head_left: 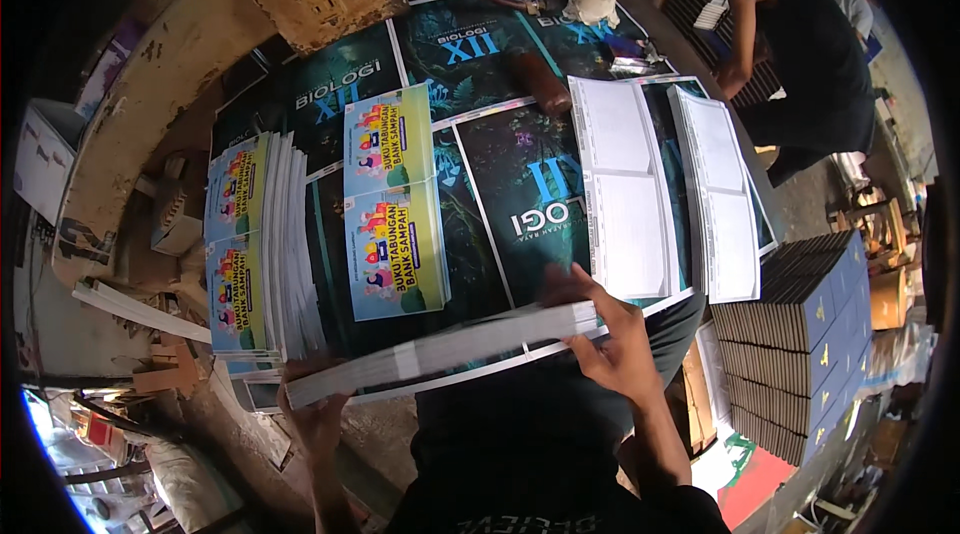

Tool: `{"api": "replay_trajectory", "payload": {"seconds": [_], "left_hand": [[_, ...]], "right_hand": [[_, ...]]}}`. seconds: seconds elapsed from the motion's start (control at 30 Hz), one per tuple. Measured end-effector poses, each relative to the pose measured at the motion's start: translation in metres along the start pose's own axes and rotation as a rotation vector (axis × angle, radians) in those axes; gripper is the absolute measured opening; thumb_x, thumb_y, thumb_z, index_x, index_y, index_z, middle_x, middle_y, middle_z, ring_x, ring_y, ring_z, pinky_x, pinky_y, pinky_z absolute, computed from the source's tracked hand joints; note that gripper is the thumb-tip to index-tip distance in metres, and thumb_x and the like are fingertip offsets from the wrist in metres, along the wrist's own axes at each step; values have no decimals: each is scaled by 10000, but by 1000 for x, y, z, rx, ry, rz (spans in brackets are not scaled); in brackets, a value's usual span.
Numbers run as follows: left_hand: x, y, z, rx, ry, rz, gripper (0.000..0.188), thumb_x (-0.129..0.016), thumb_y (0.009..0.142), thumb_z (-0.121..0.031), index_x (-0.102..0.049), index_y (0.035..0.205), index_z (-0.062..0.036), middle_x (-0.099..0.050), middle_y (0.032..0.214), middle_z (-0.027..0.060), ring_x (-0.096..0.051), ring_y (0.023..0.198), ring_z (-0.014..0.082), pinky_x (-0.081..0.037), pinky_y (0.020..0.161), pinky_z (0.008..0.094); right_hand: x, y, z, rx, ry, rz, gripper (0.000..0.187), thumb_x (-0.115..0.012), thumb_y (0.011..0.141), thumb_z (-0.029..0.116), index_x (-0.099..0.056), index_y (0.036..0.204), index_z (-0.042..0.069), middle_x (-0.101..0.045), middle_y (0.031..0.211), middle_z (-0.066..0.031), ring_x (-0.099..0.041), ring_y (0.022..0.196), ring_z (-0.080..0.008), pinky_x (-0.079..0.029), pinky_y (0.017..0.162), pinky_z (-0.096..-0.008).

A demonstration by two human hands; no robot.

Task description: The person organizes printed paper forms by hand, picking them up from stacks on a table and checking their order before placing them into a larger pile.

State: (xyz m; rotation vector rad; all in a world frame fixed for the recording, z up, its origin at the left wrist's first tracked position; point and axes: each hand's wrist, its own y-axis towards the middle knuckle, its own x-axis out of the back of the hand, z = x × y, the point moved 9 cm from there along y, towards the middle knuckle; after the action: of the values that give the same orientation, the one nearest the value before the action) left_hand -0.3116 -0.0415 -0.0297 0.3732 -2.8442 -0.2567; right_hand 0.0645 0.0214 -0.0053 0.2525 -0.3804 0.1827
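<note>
Yellow-and-blue booklets (392, 202) (cartoon-figure pattern) lie on dark teal leaf-printed cover sheets (520, 184), beside navy books (800, 334).

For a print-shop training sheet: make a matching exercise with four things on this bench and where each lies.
Things:
1. white paper bundle
2. yellow-and-blue booklet pair
3. dark blue book stacks
4. fanned booklet pile

Places:
A. far right, beside the bench
B. held at both ends by the left hand and right hand
C. at the left of the bench
D. lying flat alone on the dark cover sheets

Pairs: 1-B, 2-D, 3-A, 4-C
</note>
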Motion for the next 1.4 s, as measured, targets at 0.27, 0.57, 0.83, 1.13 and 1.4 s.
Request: {"api": "replay_trajectory", "payload": {"seconds": [0.27,0.57,0.83,1.13,1.4], "left_hand": [[-77,-36,-29,604,33,60,352,-821,830,-210,-667,1040,27,-688,905,61,-623,785,139,-515,733,287],[-214,-50,4,864,-754,238,463,-650,996,-281,-514,1277,61,-633,1215,166,-635,1087,219,-564,880,356],[-232,5,15,613,-790,216,452,-569,1039,-303,-503,1283,72,-621,1199,166,-633,1138,274,-561,993,436],[-239,32,20,638,-789,207,391,-586,1029,-239,-531,1279,57,-637,1193,170,-662,1110,278,-590,962,429],[-236,38,5,612,-837,221,366,-542,1046,-204,-485,1308,46,-590,1265,181,-601,1209,281,-511,1071,429]], "right_hand": [[30,116,46,45,-402,-44,341,-731,845,94,-583,1124,-35,-676,869,-283,-659,841,-486,-521,754,-503],[-1,270,-62,162,-609,387,509,-855,709,309,-700,1062,-24,-729,986,-213,-699,978,-326,-538,862,-400],[59,307,-82,-339,-897,-105,498,-837,735,413,-731,1064,55,-688,1191,-215,-624,1174,-409,-524,986,-452],[107,344,-65,240,-366,-507,536,-848,733,112,-573,1162,-52,-699,981,-255,-686,923,-417,-548,811,-450],[116,338,-101,203,-334,-553,605,-820,758,87,-513,1267,-25,-689,1044,-254,-678,996,-432,-553,852,-437]]}}
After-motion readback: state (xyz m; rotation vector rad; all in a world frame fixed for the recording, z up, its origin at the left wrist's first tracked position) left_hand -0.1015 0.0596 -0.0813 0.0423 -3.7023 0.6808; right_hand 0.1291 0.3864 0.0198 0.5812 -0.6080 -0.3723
